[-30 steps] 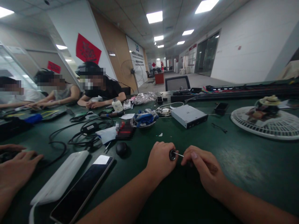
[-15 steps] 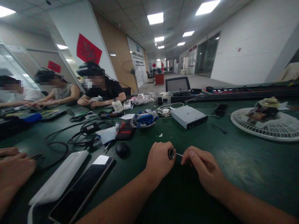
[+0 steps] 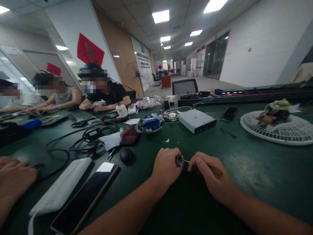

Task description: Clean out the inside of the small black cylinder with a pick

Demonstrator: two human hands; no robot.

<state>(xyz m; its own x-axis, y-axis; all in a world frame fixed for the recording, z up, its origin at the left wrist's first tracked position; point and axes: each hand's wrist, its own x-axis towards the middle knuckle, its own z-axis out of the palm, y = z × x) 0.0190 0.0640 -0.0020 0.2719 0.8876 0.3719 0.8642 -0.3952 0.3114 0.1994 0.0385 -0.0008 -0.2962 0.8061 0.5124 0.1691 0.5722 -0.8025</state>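
Note:
Closed in a fist, my left hand (image 3: 167,166) grips a small round black part (image 3: 178,161) with a hollow, ring-like end facing right. Only that end shows; the fingers cover the rest. Opposite it, my right hand (image 3: 215,179) is closed around a screwdriver (image 3: 186,161) with a thin metal shaft and a brownish handle partly inside the palm. The shaft points left and meets the part's open end; how deep the tip sits I cannot tell. Both hands are just above the green table (image 3: 195,212).
Left of my arm lie a phone (image 3: 84,199), a white power bank-like block (image 3: 61,187) and a black mouse (image 3: 126,156). Another person's hand (image 3: 18,176) is at the left edge. Ahead are a bowl with blue cloth (image 3: 151,124), an optical drive (image 3: 197,120) and a white fan grille (image 3: 256,129).
The view has shifted slightly. My hands keep nearly the same pose, with the screwdriver shaft still at the black part's end and the right fingers very slightly closer to it.

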